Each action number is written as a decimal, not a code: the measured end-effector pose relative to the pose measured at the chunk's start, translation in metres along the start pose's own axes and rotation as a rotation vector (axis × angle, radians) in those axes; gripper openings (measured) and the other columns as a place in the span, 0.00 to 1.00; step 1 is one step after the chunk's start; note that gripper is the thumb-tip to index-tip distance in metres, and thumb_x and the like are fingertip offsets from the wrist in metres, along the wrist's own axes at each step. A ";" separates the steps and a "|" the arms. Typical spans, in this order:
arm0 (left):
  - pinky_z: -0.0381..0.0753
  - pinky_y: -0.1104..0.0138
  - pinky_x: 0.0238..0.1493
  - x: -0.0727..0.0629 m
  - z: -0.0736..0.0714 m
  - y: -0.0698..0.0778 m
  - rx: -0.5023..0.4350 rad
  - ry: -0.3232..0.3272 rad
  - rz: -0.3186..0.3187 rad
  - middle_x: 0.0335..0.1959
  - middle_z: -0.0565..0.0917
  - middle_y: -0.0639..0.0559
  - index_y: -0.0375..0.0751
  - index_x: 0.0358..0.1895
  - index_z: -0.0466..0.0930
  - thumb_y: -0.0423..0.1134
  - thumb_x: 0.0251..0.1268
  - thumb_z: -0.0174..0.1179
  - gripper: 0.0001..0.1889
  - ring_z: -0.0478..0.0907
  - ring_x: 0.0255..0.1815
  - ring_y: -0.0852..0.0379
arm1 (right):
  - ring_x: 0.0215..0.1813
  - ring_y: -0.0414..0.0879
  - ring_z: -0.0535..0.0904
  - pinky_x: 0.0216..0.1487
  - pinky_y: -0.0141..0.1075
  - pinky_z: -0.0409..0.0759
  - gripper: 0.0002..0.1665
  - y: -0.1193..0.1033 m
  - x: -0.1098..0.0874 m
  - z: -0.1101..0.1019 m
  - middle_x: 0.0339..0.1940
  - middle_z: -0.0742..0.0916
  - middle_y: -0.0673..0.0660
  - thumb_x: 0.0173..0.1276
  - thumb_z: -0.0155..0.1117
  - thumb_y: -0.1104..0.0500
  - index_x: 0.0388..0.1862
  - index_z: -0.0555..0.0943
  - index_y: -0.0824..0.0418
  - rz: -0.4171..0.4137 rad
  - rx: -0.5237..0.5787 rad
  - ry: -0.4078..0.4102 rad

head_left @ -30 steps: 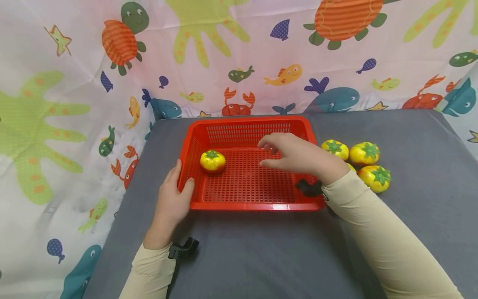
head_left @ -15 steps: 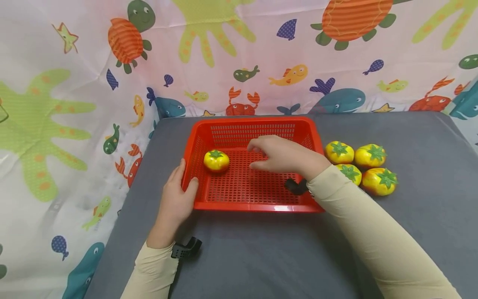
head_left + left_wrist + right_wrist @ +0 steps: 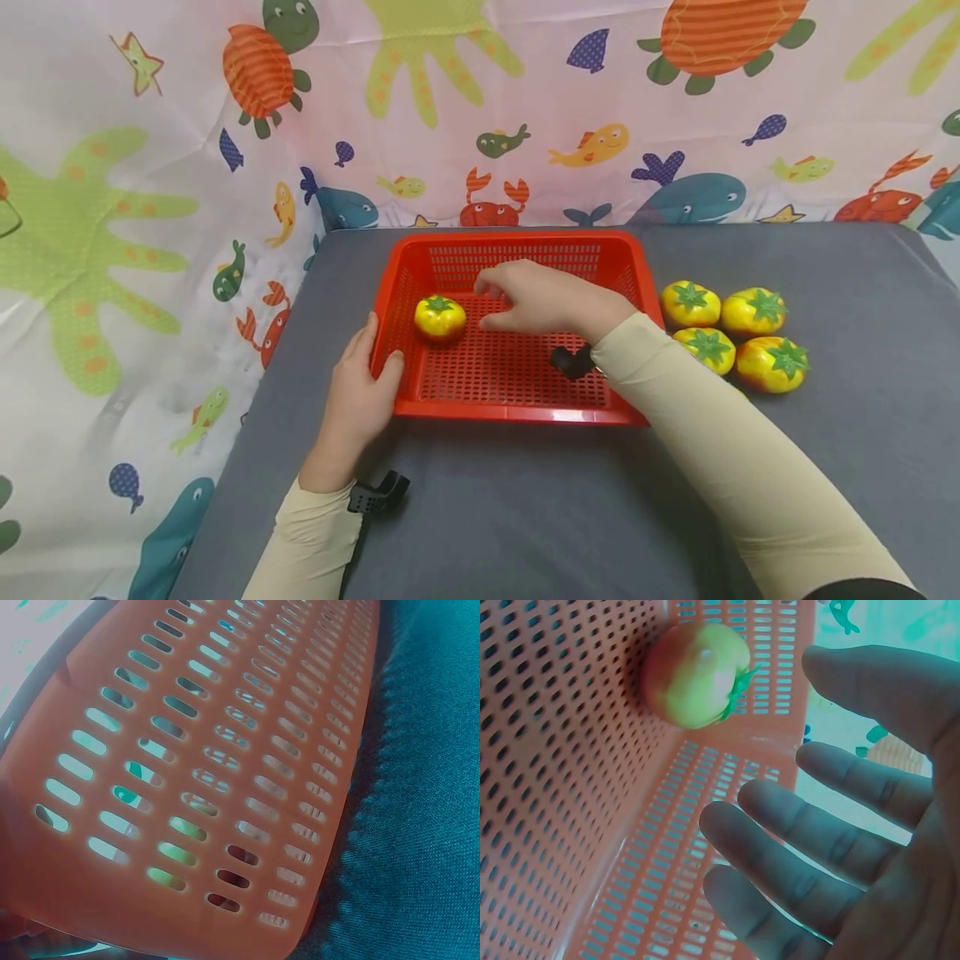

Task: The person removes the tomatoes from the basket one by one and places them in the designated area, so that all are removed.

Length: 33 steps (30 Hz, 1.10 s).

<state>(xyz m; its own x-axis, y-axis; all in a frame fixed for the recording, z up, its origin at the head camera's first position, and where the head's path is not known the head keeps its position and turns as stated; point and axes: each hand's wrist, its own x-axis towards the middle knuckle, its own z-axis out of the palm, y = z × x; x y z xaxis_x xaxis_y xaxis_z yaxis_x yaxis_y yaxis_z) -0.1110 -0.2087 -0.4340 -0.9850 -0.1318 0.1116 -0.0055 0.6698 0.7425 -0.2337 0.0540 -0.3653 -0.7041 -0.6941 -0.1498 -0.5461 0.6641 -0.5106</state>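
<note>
A red plastic basket (image 3: 517,412) with slotted walls stands on the grey cloth. My left hand (image 3: 360,404) holds its left side at the front corner, the thumb at the rim and the fingers along the outer wall. The left wrist view shows that slotted wall (image 3: 225,750) up close. Inside, near the left end, sits a yellow-red tomato (image 3: 440,318) with a green star-shaped top. My right hand (image 3: 543,296) hovers over the basket, just right of this tomato, with nothing in it. In the right wrist view its fingers (image 3: 795,832) are spread, apart from the tomato (image 3: 697,675).
Several more tomatoes (image 3: 753,312) lie grouped on the grey cloth (image 3: 525,508) right of the basket, one partly hidden by my right sleeve. A printed curtain (image 3: 450,83) with sea animals hangs behind and on the left.
My right hand has moved left over the basket, nearer the tomato inside. My left hand keeps its place on the basket. The whole view has shifted slightly.
</note>
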 end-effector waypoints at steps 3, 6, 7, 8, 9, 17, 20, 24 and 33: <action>0.75 0.41 0.69 0.001 0.000 0.001 0.004 -0.002 0.004 0.80 0.67 0.41 0.40 0.85 0.55 0.43 0.75 0.56 0.38 0.72 0.73 0.39 | 0.60 0.53 0.79 0.60 0.47 0.83 0.28 -0.003 0.007 -0.001 0.60 0.85 0.56 0.69 0.75 0.47 0.64 0.81 0.53 -0.019 0.016 -0.006; 0.75 0.41 0.69 0.001 0.001 0.002 0.008 -0.006 0.008 0.80 0.67 0.41 0.39 0.84 0.55 0.43 0.75 0.57 0.38 0.72 0.73 0.39 | 0.60 0.53 0.79 0.60 0.46 0.82 0.26 -0.006 0.014 -0.002 0.57 0.85 0.55 0.69 0.74 0.48 0.63 0.81 0.54 -0.029 0.017 -0.010; 0.75 0.42 0.70 0.001 0.001 0.002 0.008 -0.008 0.008 0.80 0.67 0.41 0.39 0.84 0.55 0.43 0.75 0.57 0.38 0.72 0.73 0.39 | 0.59 0.52 0.78 0.60 0.46 0.82 0.26 -0.007 0.016 -0.003 0.57 0.85 0.54 0.69 0.74 0.48 0.63 0.81 0.54 -0.028 0.015 -0.013; 0.75 0.42 0.70 0.002 0.001 0.002 0.009 -0.010 0.008 0.80 0.67 0.41 0.39 0.84 0.55 0.43 0.75 0.57 0.39 0.72 0.73 0.39 | 0.59 0.52 0.78 0.60 0.45 0.82 0.26 -0.009 0.019 -0.003 0.56 0.85 0.54 0.69 0.74 0.48 0.63 0.81 0.54 -0.027 0.011 -0.016; 0.75 0.42 0.70 0.002 0.002 0.001 0.011 -0.012 0.008 0.80 0.67 0.42 0.39 0.84 0.55 0.43 0.75 0.57 0.39 0.72 0.73 0.40 | 0.58 0.51 0.77 0.59 0.45 0.82 0.26 -0.010 0.021 -0.004 0.56 0.84 0.54 0.69 0.74 0.48 0.63 0.81 0.54 -0.027 0.004 -0.020; 0.75 0.43 0.70 0.001 0.004 0.001 0.017 -0.025 0.006 0.80 0.67 0.42 0.41 0.85 0.54 0.44 0.75 0.58 0.39 0.72 0.73 0.40 | 0.55 0.49 0.78 0.57 0.43 0.82 0.27 -0.017 0.041 -0.006 0.57 0.85 0.56 0.70 0.74 0.48 0.64 0.81 0.55 -0.039 -0.012 -0.051; 0.75 0.43 0.70 0.000 0.005 0.000 0.020 -0.024 0.014 0.80 0.67 0.42 0.40 0.85 0.55 0.44 0.74 0.58 0.39 0.73 0.73 0.40 | 0.54 0.48 0.78 0.57 0.43 0.82 0.27 -0.018 0.049 -0.006 0.57 0.85 0.56 0.71 0.73 0.47 0.64 0.80 0.55 -0.040 -0.023 -0.072; 0.75 0.42 0.71 -0.001 0.006 0.000 0.016 -0.014 0.026 0.79 0.68 0.42 0.40 0.84 0.55 0.45 0.74 0.57 0.39 0.73 0.72 0.40 | 0.55 0.48 0.78 0.59 0.44 0.81 0.29 -0.016 0.059 -0.004 0.59 0.85 0.55 0.71 0.73 0.47 0.66 0.80 0.56 -0.022 -0.030 -0.098; 0.76 0.43 0.69 -0.001 0.001 0.000 0.017 0.007 0.009 0.79 0.68 0.42 0.39 0.84 0.55 0.43 0.75 0.57 0.39 0.74 0.71 0.41 | 0.64 0.49 0.74 0.71 0.49 0.74 0.44 -0.007 0.076 0.011 0.68 0.81 0.56 0.66 0.75 0.40 0.75 0.73 0.56 0.021 0.020 -0.166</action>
<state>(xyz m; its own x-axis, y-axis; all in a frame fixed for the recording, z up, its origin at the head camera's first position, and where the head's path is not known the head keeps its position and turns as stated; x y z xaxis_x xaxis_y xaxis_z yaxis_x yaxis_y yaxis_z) -0.1099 -0.2077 -0.4350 -0.9838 -0.1306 0.1227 0.0003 0.6836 0.7299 -0.2783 -0.0067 -0.3826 -0.6294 -0.7177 -0.2979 -0.5217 0.6744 -0.5225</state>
